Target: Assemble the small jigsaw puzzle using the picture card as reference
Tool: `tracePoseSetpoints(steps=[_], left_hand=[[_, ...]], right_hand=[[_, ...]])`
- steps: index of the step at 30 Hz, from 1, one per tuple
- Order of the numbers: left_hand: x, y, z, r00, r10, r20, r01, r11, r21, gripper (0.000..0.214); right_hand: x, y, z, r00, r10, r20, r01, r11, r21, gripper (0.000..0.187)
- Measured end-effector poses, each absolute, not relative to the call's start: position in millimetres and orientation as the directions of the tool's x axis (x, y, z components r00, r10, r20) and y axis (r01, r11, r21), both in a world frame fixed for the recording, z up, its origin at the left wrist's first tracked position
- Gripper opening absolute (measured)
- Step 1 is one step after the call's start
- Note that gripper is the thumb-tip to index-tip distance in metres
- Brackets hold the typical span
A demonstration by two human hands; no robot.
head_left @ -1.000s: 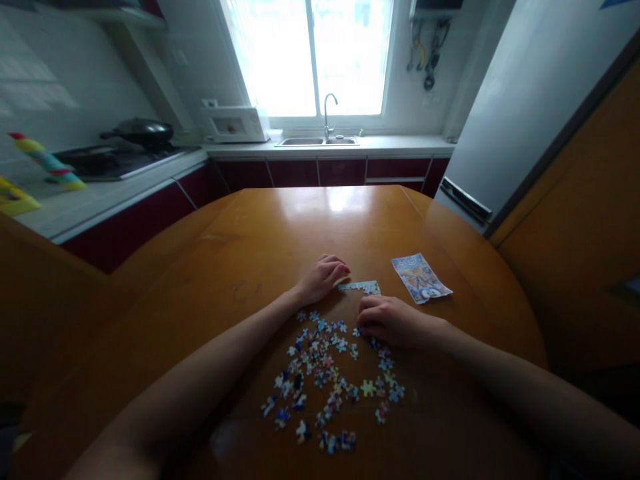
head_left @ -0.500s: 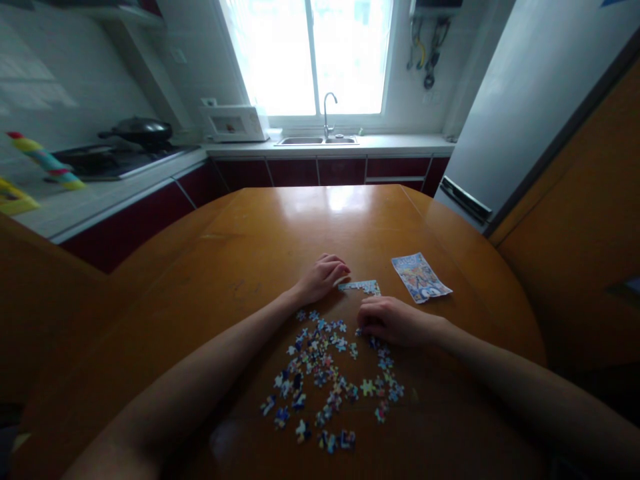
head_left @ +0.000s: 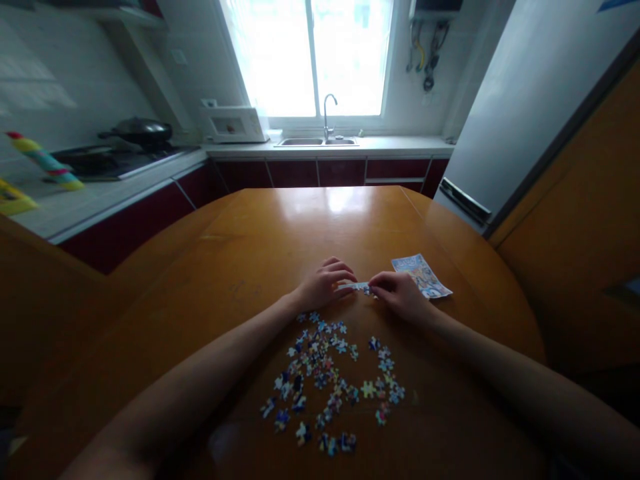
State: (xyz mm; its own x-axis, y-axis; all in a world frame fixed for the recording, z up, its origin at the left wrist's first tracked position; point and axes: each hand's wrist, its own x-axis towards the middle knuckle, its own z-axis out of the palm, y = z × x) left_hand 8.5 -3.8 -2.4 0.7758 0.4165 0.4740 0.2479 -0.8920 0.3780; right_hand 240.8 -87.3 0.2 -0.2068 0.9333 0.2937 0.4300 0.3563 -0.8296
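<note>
A short joined strip of jigsaw puzzle lies flat on the wooden table, pale blue along its far edge. My left hand is around its left end, thumb on the near side and fingers on the far side. At the strip's right end, my right hand pinches a jigsaw piece, mostly hidden by the fingertips. The right hand also covers part of the strip. Many loose jigsaw pieces are scattered nearer to me, between my forearms.
A creased picture sheet lies just beyond my right hand, partly covered by it. Past the table's far edge are a counter with a sink, a white microwave and a black pan. A fridge stands at the right.
My right hand has moved away from the loose pieces, forward to the strip's right end; the piece by its fingertips is gone from that spot. My left hand has shifted slightly right onto the strip.
</note>
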Motion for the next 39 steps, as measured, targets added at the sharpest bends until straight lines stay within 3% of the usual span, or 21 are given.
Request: tracePoseSetpoints(steps=[14, 23, 30, 39], left_hand=[[15.5, -14.9, -0.8, 0.801, 0.349, 0.487, 0.233, -0.930, 0.283, 0.015], [11.5, -5.0, -5.9, 0.808, 0.390, 0.442, 0.294, -0.916, 0.272, 0.017], [11.0, -4.2, -8.1, 0.828, 0.345, 0.443, 0.283, -0.938, 0.202, 0.017], [12.8, -2.8, -10.8, 0.834, 0.352, 0.426, 0.292, -0.935, 0.201, 0.017]], right_hand=[[233.7, -86.5, -1.7, -0.181, 0.946, 0.270, 0.320, 0.316, -0.893, 0.020], [243.7, -78.1, -6.1, 0.010, 0.940, 0.341, 0.505, 0.290, -0.813, 0.018], [245.4, -75.8, -11.2, -0.030, 0.932, 0.360, 0.588, 0.308, -0.748, 0.017], [246.3, -75.6, -17.2, -0.098, 0.942, 0.321, 0.653, 0.304, -0.694, 0.023]])
